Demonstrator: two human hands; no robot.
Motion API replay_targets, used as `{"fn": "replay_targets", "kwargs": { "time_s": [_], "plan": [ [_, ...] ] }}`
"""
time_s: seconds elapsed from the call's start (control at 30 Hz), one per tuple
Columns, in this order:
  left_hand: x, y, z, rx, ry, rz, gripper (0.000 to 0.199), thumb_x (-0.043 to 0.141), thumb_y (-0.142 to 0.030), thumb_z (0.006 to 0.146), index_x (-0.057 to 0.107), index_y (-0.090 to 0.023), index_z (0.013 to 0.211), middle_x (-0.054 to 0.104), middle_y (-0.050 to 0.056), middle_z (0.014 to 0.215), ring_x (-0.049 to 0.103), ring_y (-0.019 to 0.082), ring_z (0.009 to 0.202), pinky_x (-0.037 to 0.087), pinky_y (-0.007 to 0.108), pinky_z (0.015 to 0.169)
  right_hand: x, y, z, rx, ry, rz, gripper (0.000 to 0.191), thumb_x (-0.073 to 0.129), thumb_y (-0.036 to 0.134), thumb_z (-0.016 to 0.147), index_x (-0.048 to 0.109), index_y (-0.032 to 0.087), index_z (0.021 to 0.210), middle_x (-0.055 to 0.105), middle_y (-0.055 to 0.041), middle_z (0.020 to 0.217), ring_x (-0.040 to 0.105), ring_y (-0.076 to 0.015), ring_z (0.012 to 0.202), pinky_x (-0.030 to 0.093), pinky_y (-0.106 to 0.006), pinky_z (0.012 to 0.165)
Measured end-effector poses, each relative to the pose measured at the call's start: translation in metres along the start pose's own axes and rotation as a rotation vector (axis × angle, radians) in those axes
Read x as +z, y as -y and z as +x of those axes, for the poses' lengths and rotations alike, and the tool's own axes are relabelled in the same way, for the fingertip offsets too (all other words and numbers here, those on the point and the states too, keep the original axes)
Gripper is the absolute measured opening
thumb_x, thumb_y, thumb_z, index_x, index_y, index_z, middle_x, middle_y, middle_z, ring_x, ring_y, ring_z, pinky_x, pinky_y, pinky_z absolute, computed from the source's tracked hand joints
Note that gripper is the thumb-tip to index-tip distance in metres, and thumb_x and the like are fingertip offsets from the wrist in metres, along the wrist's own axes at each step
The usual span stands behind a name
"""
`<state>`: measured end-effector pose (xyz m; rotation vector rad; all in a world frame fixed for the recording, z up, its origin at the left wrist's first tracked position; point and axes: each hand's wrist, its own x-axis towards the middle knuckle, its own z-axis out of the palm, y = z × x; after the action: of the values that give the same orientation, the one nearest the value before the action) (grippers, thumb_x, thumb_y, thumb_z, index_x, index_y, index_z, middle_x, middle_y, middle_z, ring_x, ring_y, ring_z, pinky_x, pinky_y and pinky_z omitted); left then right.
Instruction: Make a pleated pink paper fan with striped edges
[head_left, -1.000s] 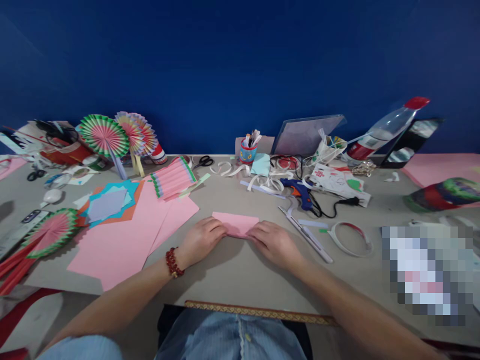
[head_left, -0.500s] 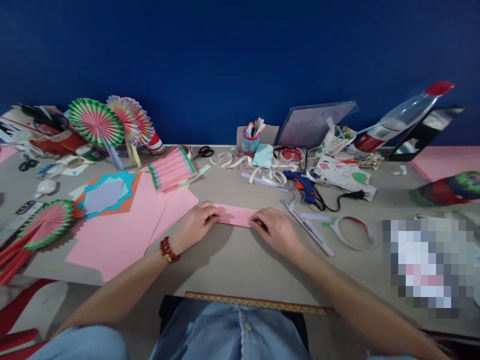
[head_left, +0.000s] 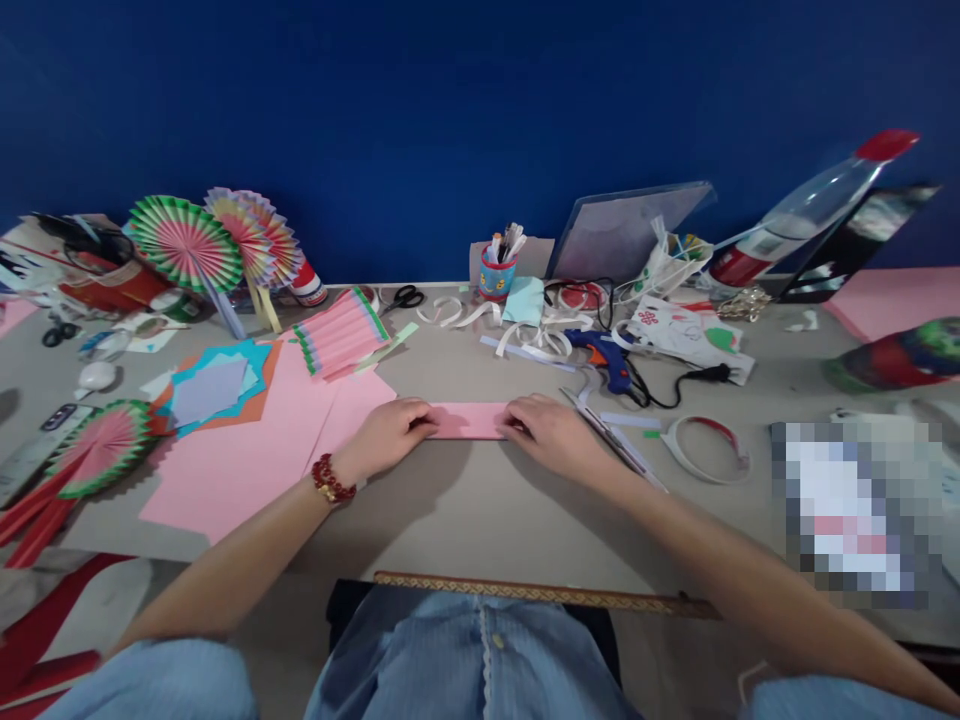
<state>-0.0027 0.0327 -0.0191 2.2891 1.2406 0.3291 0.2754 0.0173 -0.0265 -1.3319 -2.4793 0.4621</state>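
Note:
A narrow folded pink paper strip [head_left: 469, 421] lies level across the middle of the grey table. My left hand [head_left: 390, 436] grips its left end, fingers curled and the thumb at the near edge. At the right end my right hand [head_left: 551, 434] pinches the paper in the same way. My fingers cover both ends of the strip. Large pink sheets [head_left: 232, 470] lie left of my left hand, and a pleated pink paper [head_left: 341, 335] with green edges rests behind them. Just right of my right hand is a craft knife [head_left: 611, 432], partly hidden by it.
Paper fans [head_left: 184, 245] stand at the back left. A pen cup [head_left: 498, 273], black scissors [head_left: 404, 297] and white strips lie at the back. Rightward are a blue glue gun [head_left: 609, 362], a white ring [head_left: 705, 450] and a leaning bottle [head_left: 802, 215].
The strip now looks straighter and level, with both hands still at its ends. The whole view has shifted slightly, and my right hand is nearer the craft knife.

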Motion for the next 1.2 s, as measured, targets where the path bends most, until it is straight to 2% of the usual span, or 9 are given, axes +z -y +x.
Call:
{"fn": "replay_targets", "kwargs": {
  "time_s": [0.23,0.4,1.2],
  "plan": [
    [0.000,0.003,0.000,0.009,-0.050,-0.065,0.017,0.057,-0.026,0.093,0.066,-0.018,0.081,0.064,0.003,0.082,0.059,0.017,0.077,0.044,0.028,0.071,0.002,-0.007,0.010,0.014,-0.017,0.044,0.012,0.056,0.022,0.094,0.066,0.018,0.089,0.071,-0.0052,0.089,0.061,-0.0194,0.084,0.039,-0.028,0.076],
    [-0.002,0.009,-0.002,0.064,-0.014,-0.094,0.015,0.055,-0.028,0.095,0.067,-0.020,0.093,0.067,0.003,0.091,0.061,0.018,0.086,0.045,0.028,0.077,0.002,-0.005,0.009,0.025,-0.013,0.012,0.013,0.056,0.022,0.095,0.066,0.017,0.088,0.071,-0.0057,0.088,0.061,-0.0195,0.084,0.037,-0.028,0.074],
    [0.004,0.009,-0.003,0.156,-0.017,0.013,0.013,0.049,-0.021,0.098,0.060,-0.019,0.091,0.064,0.004,0.093,0.058,0.019,0.089,0.045,0.030,0.081,0.007,-0.013,0.007,0.015,-0.035,0.094,0.014,0.056,0.027,0.094,0.066,0.020,0.087,0.070,-0.0055,0.088,0.060,-0.0203,0.084,0.038,-0.029,0.075]
  ]
}}
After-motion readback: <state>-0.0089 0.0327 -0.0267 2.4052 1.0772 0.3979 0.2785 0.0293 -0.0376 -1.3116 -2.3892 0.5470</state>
